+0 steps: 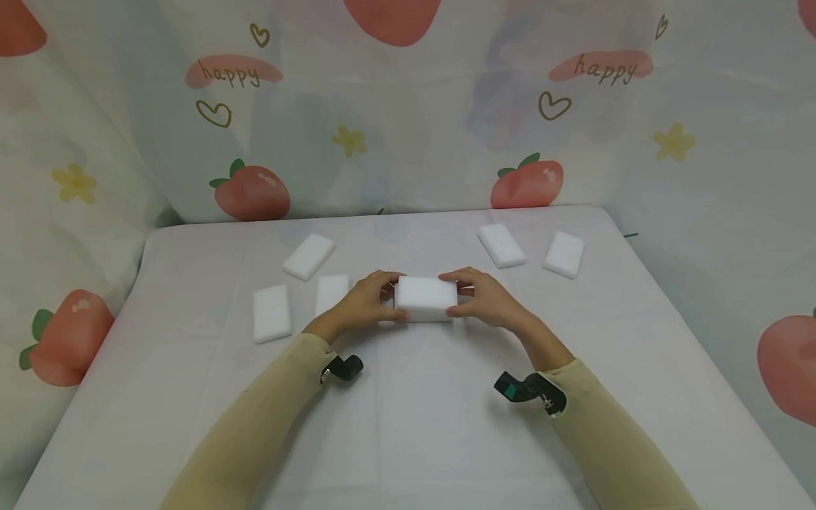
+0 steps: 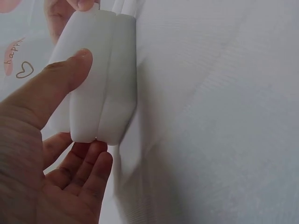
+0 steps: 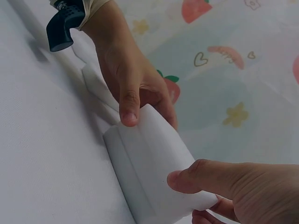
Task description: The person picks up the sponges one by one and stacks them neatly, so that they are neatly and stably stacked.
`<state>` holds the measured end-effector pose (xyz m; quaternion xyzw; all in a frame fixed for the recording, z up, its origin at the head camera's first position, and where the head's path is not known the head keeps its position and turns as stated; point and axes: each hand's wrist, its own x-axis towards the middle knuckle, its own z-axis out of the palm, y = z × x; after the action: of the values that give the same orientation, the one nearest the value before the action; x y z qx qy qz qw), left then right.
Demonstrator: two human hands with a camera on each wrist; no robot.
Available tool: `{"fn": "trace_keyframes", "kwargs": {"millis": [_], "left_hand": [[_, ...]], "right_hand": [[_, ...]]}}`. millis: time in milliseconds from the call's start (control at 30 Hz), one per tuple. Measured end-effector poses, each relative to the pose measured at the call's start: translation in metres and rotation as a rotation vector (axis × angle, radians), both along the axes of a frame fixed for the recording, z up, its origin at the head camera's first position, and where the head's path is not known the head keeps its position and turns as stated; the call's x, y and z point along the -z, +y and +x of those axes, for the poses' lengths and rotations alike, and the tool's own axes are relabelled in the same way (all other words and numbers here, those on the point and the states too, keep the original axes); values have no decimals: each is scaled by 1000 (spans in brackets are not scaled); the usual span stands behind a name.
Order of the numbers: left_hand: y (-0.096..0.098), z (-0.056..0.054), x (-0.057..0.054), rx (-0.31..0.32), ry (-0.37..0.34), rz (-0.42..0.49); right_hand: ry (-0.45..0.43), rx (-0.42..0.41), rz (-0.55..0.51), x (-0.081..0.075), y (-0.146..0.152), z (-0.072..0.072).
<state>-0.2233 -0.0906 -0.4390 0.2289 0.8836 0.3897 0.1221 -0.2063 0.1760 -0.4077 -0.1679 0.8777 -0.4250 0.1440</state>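
Blocks [image 1: 425,296] are sitting stacked mid-scene on the tabletop [image 1: 433,439], the left hand [image 1: 365,300] gripping their left end and the right hand [image 1: 487,299] their right. Squaring the layers is seemingly the step in hand; the next move is probably calling for even, gentle pressure.

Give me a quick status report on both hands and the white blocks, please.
Left hand and right hand gripping block stack, one at each end. Five loose blocks out to the sides. Nothing visibly in the way.
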Motion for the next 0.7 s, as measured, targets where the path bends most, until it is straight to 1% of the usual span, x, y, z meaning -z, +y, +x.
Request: {"fn": "trace_keyframes", "kwargs": {"millis": [100,300,467,600,700], "left_hand": [[-1,0,-3,14,22,-10],[0,0,-8,9,61,-52],[2,0,-13,10,76,-35],[3,0,-13,1,75,-22],[3,0,-11,-10,68,-5]], "right_hand": [[3,-2,6,0,0,1],[13,-1,14,-2,-1,1],[26,-8,25,-2,-1,1],[22,-7,30,-3,-2,1],[17,-3,28,-3,-1,2]]}}
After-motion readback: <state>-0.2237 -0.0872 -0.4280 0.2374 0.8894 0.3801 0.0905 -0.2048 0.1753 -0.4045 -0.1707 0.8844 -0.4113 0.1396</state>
